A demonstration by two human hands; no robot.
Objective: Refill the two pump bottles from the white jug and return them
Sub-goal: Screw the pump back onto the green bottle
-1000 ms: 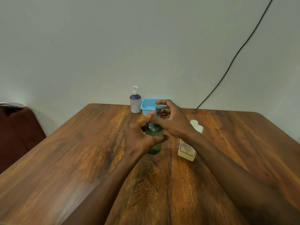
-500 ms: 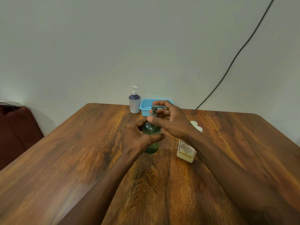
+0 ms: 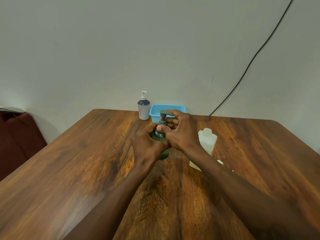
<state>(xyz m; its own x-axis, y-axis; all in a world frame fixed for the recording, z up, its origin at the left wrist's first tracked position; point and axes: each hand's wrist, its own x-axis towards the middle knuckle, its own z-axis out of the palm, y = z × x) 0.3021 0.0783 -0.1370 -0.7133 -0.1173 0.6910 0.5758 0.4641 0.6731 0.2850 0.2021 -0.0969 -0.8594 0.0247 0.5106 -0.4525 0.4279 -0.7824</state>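
Item: green pump bottle (image 3: 160, 136), upright on the wooden table (image 3: 69, 170), about midway between the left and right edges and nearer the far edge than the near one. Its grey pump top is fitted, with the spout turned rightward.

Left hand (image 3: 147, 148): wrapped round the bottle's body from the left, fingers curled, gripping it.

Right hand (image 3: 181, 135): thumb and curled fingers closed round the bottle's neck and pump top.

White jug (image 3: 208, 142): upright, just right of the green pump bottle, lower part hidden behind the right forearm.

Blue-and-white pump bottle (image 3: 144, 109): upright at the far edge, white pump fitted, well apart from both hands.

Blue basket (image 3: 170, 106): at the far edge, just right of the blue-and-white pump bottle, partly behind the grey pump top. Contents cannot be made out.

Black cable (image 3: 251, 62): runs down the wall to the far edge.

Dark red seat (image 3: 19, 141): beyond the left edge.
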